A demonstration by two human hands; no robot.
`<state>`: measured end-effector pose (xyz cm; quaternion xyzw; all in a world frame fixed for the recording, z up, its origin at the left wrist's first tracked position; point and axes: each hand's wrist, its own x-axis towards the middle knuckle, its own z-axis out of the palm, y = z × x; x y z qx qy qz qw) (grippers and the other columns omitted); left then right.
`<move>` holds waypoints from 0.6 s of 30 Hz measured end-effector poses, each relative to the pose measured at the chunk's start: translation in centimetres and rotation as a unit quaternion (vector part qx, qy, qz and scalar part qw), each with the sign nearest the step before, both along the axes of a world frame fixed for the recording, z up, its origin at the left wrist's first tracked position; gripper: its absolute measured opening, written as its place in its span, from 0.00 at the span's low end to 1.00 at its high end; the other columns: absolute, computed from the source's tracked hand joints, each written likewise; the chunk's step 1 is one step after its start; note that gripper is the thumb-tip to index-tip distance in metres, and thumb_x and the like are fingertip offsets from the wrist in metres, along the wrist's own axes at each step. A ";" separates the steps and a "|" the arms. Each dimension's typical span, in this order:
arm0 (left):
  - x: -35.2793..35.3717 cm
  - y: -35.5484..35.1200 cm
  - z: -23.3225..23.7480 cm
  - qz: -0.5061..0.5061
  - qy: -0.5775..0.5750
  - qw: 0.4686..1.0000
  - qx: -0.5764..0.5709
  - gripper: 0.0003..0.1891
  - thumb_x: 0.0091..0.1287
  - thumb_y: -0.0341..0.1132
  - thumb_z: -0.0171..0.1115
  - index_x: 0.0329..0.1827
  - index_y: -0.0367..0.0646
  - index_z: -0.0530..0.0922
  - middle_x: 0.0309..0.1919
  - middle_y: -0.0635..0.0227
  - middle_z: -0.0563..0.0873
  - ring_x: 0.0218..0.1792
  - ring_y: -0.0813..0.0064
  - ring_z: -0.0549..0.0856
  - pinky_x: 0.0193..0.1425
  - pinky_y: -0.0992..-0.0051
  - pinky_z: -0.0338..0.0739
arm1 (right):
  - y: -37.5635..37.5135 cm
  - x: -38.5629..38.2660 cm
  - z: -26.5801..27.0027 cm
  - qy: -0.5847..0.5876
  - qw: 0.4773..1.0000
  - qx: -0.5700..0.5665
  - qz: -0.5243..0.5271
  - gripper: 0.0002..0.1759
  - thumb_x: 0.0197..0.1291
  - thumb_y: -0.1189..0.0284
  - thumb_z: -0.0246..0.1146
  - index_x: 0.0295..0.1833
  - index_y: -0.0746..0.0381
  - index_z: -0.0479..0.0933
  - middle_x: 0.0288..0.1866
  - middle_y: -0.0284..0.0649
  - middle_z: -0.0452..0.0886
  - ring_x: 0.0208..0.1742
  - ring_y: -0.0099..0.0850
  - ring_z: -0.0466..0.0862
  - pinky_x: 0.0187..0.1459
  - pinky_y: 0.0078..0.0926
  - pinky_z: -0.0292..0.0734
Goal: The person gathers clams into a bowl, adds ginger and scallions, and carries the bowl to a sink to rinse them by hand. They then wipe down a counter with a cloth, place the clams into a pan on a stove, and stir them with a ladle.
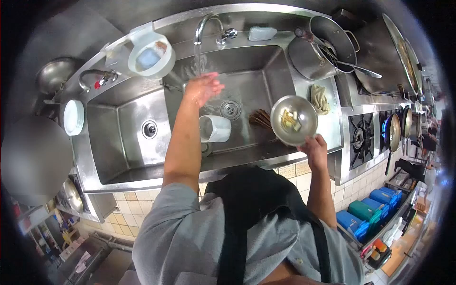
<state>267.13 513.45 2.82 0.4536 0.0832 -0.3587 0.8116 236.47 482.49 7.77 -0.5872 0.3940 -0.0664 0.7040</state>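
Note:
My left hand (205, 89) is stretched out in the right sink basin (266, 78), beside the stream running from the tall curved faucet (207, 20). Its fingers are extended and hold nothing. With my right hand (315, 147) I grip the lower rim of a metal bowl (306, 111) over the basin's right edge. Pale yellowish chopped pieces (289, 119) lie in the bowl. Partly hidden by the bowl, a brown bristle brush (259, 118) rests in the basin. A white plastic container (217, 128) lies there too, near the drain (230, 109).
A second basin (109, 137) is at left, with stacked white plates (74, 117) beside it. A white plastic holder (164, 61) hangs at the back. Pots (304, 61) and a cloth (319, 99) stand right of the sink. Farther right, a pan (393, 133) sits over a blue flame.

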 end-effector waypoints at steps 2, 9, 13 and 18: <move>0.5 0.6 1.9 -0.020 -0.071 0.994 0.086 0.14 0.63 0.30 0.59 0.50 0.36 0.76 0.37 0.64 0.84 0.39 0.68 0.83 0.43 0.69 0.78 | 1.4 3.8 0.0 -0.018 0.998 0.037 0.043 0.11 0.58 0.72 0.60 0.37 0.69 0.69 0.32 0.46 0.79 0.26 0.33 0.81 0.29 0.27 0.81; 1.1 2.2 5.8 0.025 -0.182 0.955 0.233 0.13 0.63 0.32 0.58 0.49 0.36 0.77 0.40 0.65 0.85 0.36 0.77 0.83 0.38 0.77 0.77 | 8.4 15.9 1.3 -0.027 0.985 0.084 0.147 0.07 0.58 0.76 0.59 0.37 0.68 0.68 0.29 0.48 0.79 0.26 0.34 0.82 0.27 0.25 0.82; 1.1 3.4 5.7 0.022 -0.168 0.952 0.254 0.12 0.63 0.32 0.59 0.46 0.35 0.77 0.37 0.63 0.86 0.32 0.77 0.84 0.36 0.78 0.78 | 9.1 16.8 1.6 -0.021 0.983 0.083 0.161 0.06 0.58 0.77 0.58 0.36 0.67 0.68 0.29 0.48 0.79 0.26 0.35 0.83 0.27 0.26 0.82; 0.7 2.3 2.2 -0.016 -0.143 0.966 0.213 0.11 0.64 0.33 0.60 0.45 0.37 0.75 0.37 0.62 0.84 0.37 0.71 0.84 0.40 0.73 0.80 | 6.4 13.6 2.1 -0.034 0.990 0.100 0.093 0.07 0.59 0.76 0.58 0.36 0.67 0.67 0.30 0.48 0.79 0.27 0.36 0.83 0.28 0.27 0.82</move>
